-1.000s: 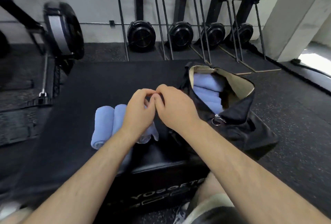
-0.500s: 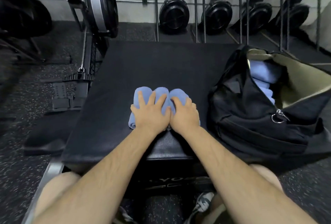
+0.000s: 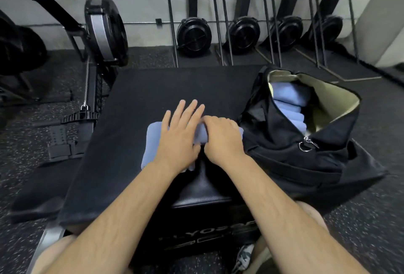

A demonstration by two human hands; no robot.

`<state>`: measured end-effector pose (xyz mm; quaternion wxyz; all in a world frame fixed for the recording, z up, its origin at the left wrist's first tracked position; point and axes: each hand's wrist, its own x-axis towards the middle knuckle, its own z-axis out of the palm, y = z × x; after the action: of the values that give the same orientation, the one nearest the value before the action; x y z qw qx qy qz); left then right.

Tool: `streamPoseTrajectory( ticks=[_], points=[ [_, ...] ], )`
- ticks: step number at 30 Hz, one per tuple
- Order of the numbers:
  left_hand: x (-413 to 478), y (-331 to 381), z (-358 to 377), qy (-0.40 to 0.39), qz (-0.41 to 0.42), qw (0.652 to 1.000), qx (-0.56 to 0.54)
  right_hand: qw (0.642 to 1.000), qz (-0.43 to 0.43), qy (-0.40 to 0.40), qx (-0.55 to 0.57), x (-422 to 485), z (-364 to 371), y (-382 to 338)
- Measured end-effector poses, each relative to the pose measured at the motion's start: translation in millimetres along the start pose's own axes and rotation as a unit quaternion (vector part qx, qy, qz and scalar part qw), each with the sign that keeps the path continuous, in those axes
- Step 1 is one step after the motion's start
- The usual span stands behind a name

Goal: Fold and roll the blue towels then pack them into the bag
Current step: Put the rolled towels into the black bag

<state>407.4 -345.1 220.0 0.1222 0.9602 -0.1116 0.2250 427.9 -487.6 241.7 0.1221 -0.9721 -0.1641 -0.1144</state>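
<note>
1. Here the left hand (image 3: 178, 140) lies flat on the rolled towels (image 3: 153, 142), its fingers straight and spread past their far edge; this looks like a hold to keep the rolls from springing loose
2. The right hand (image 3: 222, 140) sits just beside it, fingers curled over the right end of the towels and gripping them, probably gathering the bundle for a lift
3. The towels rest on the black pad (image 3: 153, 90), close to its near edge and just left of the bag (image 3: 306, 164); how many rolls there are cannot be told, as the hands cover most of them
4. The bag stands on the pad's right side, unzipped, its pale lining (image 3: 328, 96) showing and its mouth turned toward the hands, which makes for a short carry
5. Inside it, blue towels (image 3: 288, 103) are already stacked against the left wall, with open room to their right, so the packing seems well along
6. A metal ring (image 3: 306, 145) hangs at the bag's near lip, where a towel could catch on the way in
</note>
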Motion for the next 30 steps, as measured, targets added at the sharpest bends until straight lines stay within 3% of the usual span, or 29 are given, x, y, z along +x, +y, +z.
streamPoseTrajectory(
  ticks=[2, 5, 8, 15, 18, 20, 24, 30],
  points=[
    [10, 11, -15, -0.008, 0.053, 0.999, -0.005, 0.998, -0.047, 0.039, 0.035, -8, -14, 8],
    [22, 26, -35, -0.079, 0.043, 0.996, -0.017, 0.987, -0.087, 0.112, 0.076, -24, -31, 17],
    [29, 44, -50, -0.061, 0.064, 0.996, -0.027, 0.979, -0.101, 0.163, 0.064, -40, -48, 23],
    [46, 72, -57, 0.038, 0.165, 0.984, -0.046, 0.989, -0.032, 0.094, -0.107, -45, -98, 50],
    [54, 87, -63, 0.08, 0.19, 0.977, -0.05, 0.989, -0.036, 0.067, -0.126, -43, -117, 66],
    [60, 99, -64, 0.096, 0.163, 0.978, -0.085, 0.986, -0.041, 0.08, -0.139, -40, -132, 78],
    [71, 130, -63, 0.053, -0.04, 0.96, -0.273, 0.986, 0.012, 0.102, -0.131, -28, -160, 115],
    [90, 175, -32, -0.139, -0.043, 0.978, -0.151, 0.988, 0.129, 0.045, -0.07, 6, -169, 169]
  ],
)
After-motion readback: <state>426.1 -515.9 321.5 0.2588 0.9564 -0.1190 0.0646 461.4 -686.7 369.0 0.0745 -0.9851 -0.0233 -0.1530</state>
